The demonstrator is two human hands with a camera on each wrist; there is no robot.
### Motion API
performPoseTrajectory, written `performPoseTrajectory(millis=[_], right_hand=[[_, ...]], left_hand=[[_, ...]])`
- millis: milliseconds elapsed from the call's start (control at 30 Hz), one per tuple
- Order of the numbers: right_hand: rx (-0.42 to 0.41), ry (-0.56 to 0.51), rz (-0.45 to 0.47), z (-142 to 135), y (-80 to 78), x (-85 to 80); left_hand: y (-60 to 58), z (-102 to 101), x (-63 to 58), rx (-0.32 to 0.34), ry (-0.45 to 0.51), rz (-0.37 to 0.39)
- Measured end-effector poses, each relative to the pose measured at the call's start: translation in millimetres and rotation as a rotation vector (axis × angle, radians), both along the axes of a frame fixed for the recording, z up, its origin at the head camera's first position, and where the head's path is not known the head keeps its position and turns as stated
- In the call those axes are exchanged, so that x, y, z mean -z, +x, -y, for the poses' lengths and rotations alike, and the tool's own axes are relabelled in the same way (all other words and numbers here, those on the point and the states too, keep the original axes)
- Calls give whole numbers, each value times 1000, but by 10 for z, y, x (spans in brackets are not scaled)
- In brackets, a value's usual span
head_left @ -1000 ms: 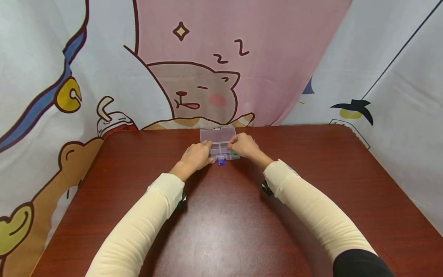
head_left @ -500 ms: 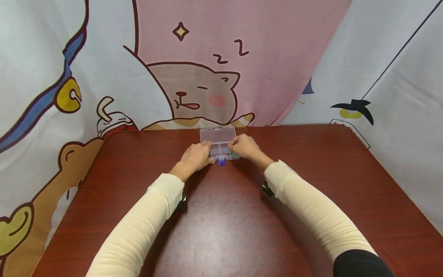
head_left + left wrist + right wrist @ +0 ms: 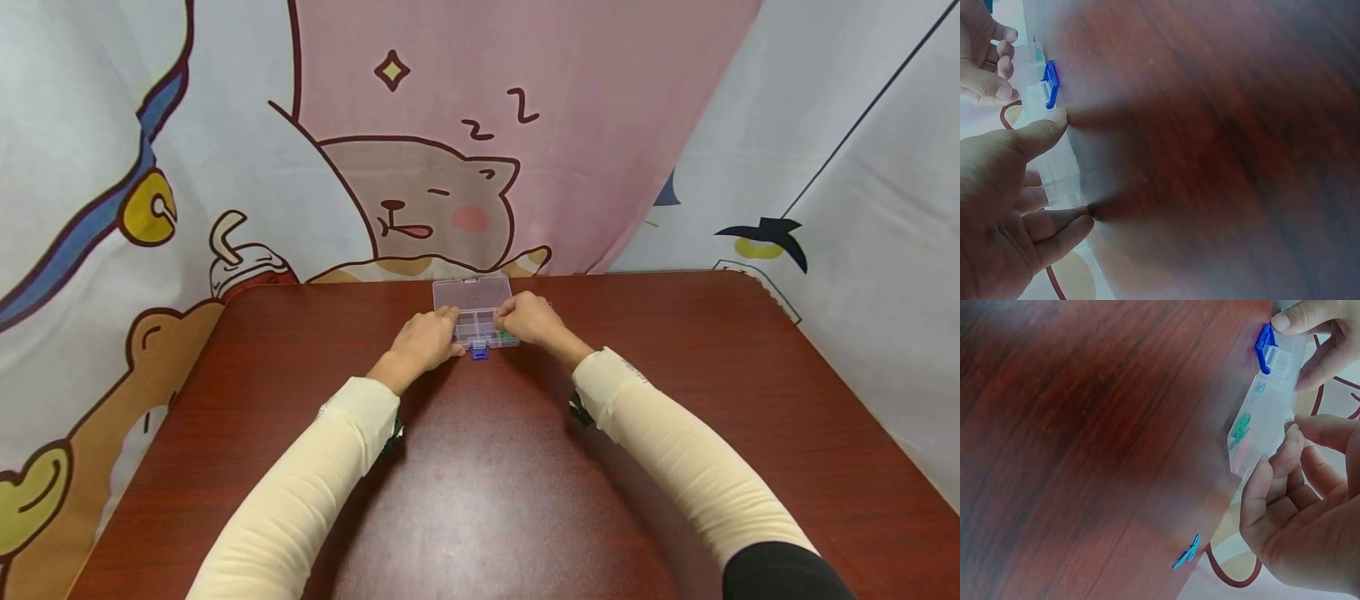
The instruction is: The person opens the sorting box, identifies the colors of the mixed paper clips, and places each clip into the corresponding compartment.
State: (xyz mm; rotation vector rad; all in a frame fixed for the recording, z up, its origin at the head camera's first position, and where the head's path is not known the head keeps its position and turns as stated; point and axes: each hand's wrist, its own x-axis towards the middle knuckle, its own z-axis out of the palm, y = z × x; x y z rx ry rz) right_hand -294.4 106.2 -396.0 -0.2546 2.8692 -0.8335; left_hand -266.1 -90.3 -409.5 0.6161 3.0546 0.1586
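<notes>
A clear plastic compartment box [image 3: 468, 328] lies at the table's far edge, lid [image 3: 471, 293] raised at the back and a blue latch [image 3: 480, 353] at the front. My left hand [image 3: 424, 340] grips its left end, thumb at the front wall, as the left wrist view shows. Over the right compartments is my right hand [image 3: 531, 318], fingers curled and fingertips bunched close together; I cannot tell whether something small is between them. Green paper clips [image 3: 1240, 430], something pink [image 3: 1242, 455] and a small blue piece [image 3: 1260, 387] show through the box wall.
Blue paper clips [image 3: 1188, 551] lie on the brown table [image 3: 457, 500] to the right of the box, mostly behind the right hand in the head view. A printed cloth [image 3: 600, 142] hangs directly behind the table's far edge.
A small blue piece that showed beside the right fingertips half a second ago now appears lower, in a front compartment. Both hands stay nearly in place.
</notes>
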Motion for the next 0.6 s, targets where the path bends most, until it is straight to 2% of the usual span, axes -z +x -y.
performPoseTrajectory(millis=[300, 600], right_hand=[[40, -38, 11, -68, -27, -90], [88, -100, 41, -214, -76, -72]], left_hand=[[11, 1, -13, 2, 2, 4], [17, 8, -5, 15, 9, -23]])
